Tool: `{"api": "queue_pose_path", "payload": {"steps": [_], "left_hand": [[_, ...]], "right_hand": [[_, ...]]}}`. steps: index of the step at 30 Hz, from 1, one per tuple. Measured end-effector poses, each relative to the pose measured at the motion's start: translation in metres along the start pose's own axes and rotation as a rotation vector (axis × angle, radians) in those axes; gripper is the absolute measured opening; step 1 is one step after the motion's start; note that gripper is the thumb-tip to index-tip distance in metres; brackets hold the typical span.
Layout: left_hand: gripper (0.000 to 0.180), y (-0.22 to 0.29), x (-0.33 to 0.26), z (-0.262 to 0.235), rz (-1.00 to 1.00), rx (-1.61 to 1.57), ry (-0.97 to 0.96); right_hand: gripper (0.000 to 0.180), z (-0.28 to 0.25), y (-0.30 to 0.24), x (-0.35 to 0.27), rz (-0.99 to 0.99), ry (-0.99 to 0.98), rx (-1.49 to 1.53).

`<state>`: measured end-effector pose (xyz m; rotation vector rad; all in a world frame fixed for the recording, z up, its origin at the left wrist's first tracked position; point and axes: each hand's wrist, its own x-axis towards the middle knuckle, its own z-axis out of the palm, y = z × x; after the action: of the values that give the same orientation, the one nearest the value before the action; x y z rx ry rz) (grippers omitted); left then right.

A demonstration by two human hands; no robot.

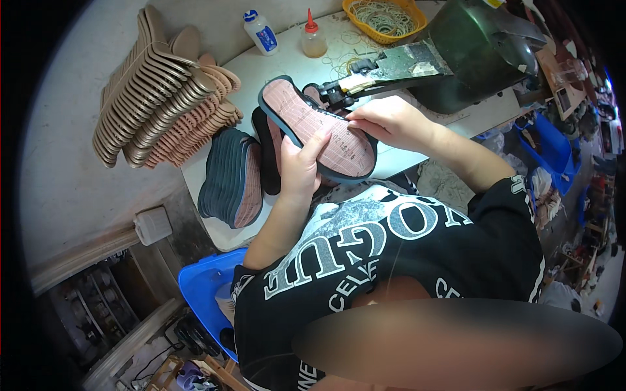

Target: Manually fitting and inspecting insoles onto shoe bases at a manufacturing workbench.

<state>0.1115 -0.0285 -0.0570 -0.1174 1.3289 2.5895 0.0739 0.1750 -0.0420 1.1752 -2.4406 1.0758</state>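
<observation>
A white table [285,67] spans the upper middle, bearing a green machine [469,62] at upper right. The pink-topped sole [326,133] is at centre, gripped by the left hand [300,171], thumb on top. The right hand [393,122] pinches narrowly at its right edge; anything between the fingertips is unclear. This seems edge work, calling for a steady sole and fine fingering.

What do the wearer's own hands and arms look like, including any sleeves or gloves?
Both the left hand and right hand are bare, with no gloves or watch showing. The forearms are uncovered too. A black T-shirt has short sleeves with white markings, and large pale lettering across its front.
</observation>
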Motion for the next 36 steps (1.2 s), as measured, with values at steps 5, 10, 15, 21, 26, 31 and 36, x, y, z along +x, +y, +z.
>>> {"api": "queue_pose_path", "payload": {"steps": [5,10,15,21,26,31,36], "left_hand": [[0.032,0.001,-0.002,0.007,0.054,0.136,-0.056],[0.046,0.008,-0.003,0.014,0.076,0.08,-0.034],[0.055,0.006,0.001,0.015,0.063,0.233,-0.061],[0.053,-0.002,0.002,0.018,0.023,0.307,-0.095],[0.052,-0.001,0.003,0.021,-0.023,0.333,-0.069],[0.051,0.004,0.003,0.027,0.001,0.29,-0.091],[0.05,-0.001,0.01,0.019,0.051,0.211,-0.081]], "right_hand": [[0.01,0.0,-0.01,-0.003,0.426,0.046,0.288],[0.021,0.006,0.0,-0.016,0.743,-0.051,0.984],[0.041,0.011,-0.015,-0.026,0.668,0.066,1.044],[0.018,-0.009,-0.003,-0.019,0.091,0.073,0.038],[0.013,-0.021,-0.006,-0.011,-0.038,-0.113,-0.181],[0.009,-0.017,-0.008,-0.008,0.246,-0.05,0.038],[0.037,0.015,0.017,-0.038,0.752,-0.015,1.222]]}}
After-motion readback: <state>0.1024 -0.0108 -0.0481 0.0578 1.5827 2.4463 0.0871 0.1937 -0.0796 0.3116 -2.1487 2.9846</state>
